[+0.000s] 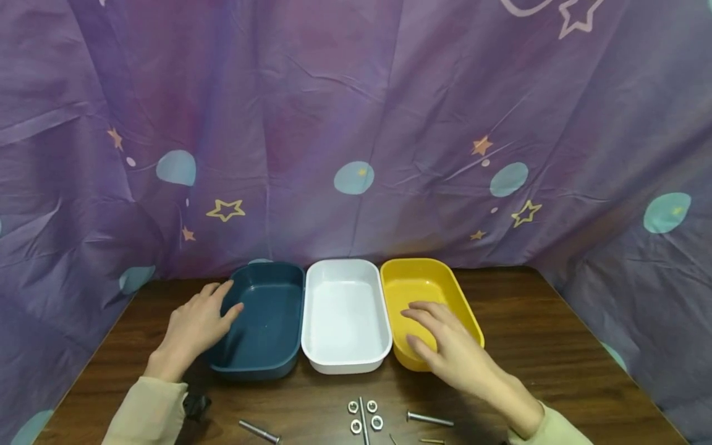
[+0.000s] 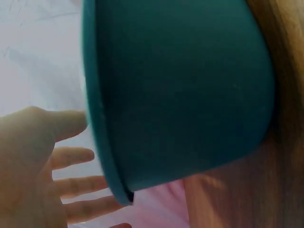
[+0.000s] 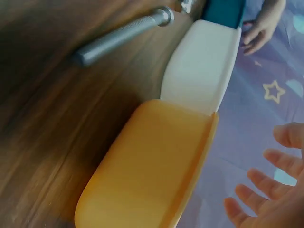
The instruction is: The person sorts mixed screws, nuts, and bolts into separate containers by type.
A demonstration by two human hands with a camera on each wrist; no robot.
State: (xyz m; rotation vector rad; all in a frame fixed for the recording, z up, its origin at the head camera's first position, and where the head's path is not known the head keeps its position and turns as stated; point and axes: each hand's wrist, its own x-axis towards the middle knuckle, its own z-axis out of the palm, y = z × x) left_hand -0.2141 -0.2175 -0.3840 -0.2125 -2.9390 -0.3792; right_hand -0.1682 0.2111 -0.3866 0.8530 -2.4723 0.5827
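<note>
Trays stand side by side across the dark wooden counter (image 1: 517,346), and from where I watch, the white tray (image 1: 347,321) is the middle one. Close against it on the person's left is the blue tray (image 1: 267,327); close against it on the right is the yellow tray (image 1: 411,284).

The left hand (image 1: 194,324) is well to the left of the white tray, at the blue tray's outer rim. Its fingers and thumb are spread, gripping nothing; whether a fingertip touches that rim I cannot tell. The right hand (image 1: 453,352) is to the right of the white tray, hovering above the yellow tray, its fingers parted and slightly bent, with nothing between them. Both arms wear pale sleeves (image 1: 146,413).

On the near side of the white tray lies a rod (image 1: 363,420), with four nuts (image 1: 377,423) set two along each side of it. Nearer and to the left of the white tray is one bolt (image 1: 259,432), lying aslant; nearer and to the right lies another bolt (image 1: 430,419), with a small brass-coloured screw (image 1: 432,441) just beside it. Behind the white tray hangs purple cloth (image 1: 311,123) printed with stars and pale blue spots.
</note>
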